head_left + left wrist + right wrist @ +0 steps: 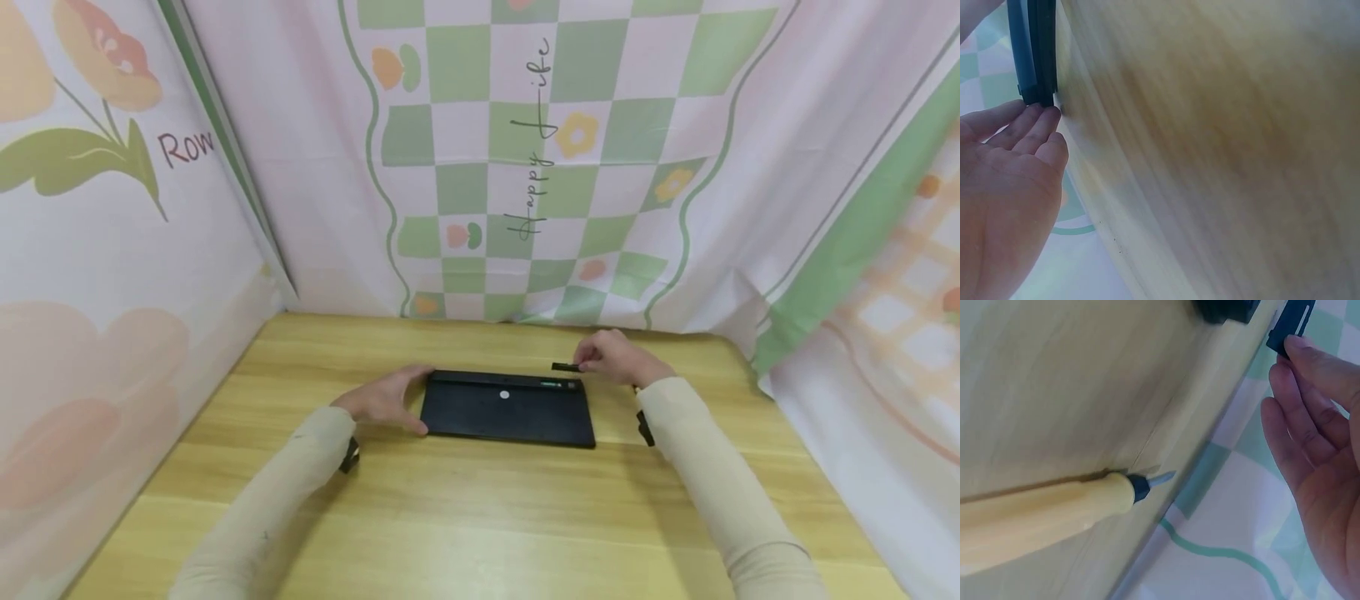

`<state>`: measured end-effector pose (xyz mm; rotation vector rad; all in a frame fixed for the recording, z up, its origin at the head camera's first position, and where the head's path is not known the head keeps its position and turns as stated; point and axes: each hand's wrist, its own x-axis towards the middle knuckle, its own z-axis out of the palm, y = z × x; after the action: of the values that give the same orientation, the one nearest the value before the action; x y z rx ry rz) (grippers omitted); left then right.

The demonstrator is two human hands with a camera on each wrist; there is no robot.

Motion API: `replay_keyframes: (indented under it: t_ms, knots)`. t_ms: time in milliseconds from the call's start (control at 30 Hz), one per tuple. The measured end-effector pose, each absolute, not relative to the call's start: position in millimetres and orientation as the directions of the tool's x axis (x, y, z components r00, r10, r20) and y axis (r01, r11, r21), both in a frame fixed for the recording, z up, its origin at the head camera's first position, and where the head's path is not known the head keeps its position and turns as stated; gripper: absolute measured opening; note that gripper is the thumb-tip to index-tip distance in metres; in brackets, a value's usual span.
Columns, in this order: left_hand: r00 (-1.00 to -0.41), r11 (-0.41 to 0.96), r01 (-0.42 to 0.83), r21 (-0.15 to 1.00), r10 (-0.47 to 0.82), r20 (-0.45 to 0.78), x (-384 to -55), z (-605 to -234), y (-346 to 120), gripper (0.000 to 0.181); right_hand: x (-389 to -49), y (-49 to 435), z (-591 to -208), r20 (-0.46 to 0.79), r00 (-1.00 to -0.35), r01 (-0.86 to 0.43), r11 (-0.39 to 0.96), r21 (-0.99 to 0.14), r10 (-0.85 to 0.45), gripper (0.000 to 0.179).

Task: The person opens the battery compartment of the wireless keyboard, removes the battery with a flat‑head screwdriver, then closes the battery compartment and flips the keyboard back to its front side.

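Observation:
A thin black keyboard (510,419) lies underside up on the table. A white round sticker (504,395) sits near its raised far ridge. Towards the right end of that ridge, a small compartment lies uncovered with a green battery (552,384) inside. My left hand (382,402) holds the keyboard's left end, thumb at the near corner and fingers at the far one. Just beyond the right far corner, my right hand (618,357) pinches a small black battery cover (566,367) by one end. A narrow slot shows in the cover (1294,325) in the right wrist view.
Pale wood grain covers the table (480,517). In the right wrist view a screwdriver (1054,509) with a yellowish handle lies near the table's edge. Printed curtains (465,167) hang at the back and both sides.

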<state>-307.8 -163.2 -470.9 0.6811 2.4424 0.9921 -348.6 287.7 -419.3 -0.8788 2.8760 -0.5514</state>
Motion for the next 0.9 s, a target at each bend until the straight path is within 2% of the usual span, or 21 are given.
replay_keyframes:
  t_ms: [467,900]
  knots:
    - [-0.803,0.647,0.288,0.706,0.565,-0.191,-307,-471,-161,0.118,-369,306,-443,-0.025,-0.871,-0.449,0.815,-0.367,-0.491,0.012]
    - [-0.801,0.634,0.265,0.727,0.565,-0.200,-309,-471,-163,0.118,-372,302,-454,-0.030,-0.889,-0.410,0.822,-0.395,-0.458,0.014]
